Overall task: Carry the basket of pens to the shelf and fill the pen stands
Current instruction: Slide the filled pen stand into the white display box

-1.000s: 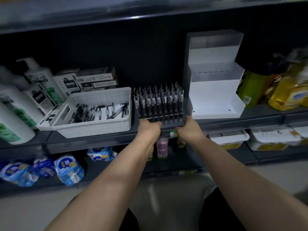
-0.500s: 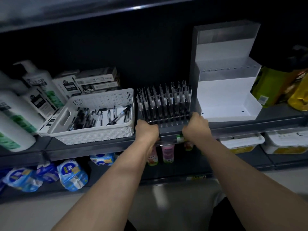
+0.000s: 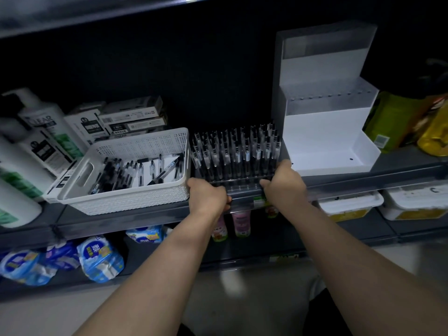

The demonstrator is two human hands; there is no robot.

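Head view, left to right along the shelf [image 3: 109, 223]: the white basket [image 3: 135, 197] sits toward the left of the front edge, and loose pens [image 3: 131, 172] lie flat in it, most with their long axis running from front to back.

Just beside the basket's right front corner is your left hand [image 3: 207, 198], fingers curled over the front left corner of the clear pen stand [image 3: 236, 154]. That stand is packed with upright pens, and its long side runs parallel to the shelf's front edge. It is wedged between the basket and the next stand, with almost no gap on either side.

Your right hand [image 3: 284, 184] clamps the stand's front right corner, thumb up along its side and fingers wrapped on the lip.

Right of that hand stands the white tiered stand [image 3: 324, 132], its steps showing no pens.

So the full stand is squarely between your hands, and the empty one lies to the right, nearer your right hand. The remaining pens lie to the left, nearer your left hand. Feeding the white stand will likely mean reaching across the filled one.
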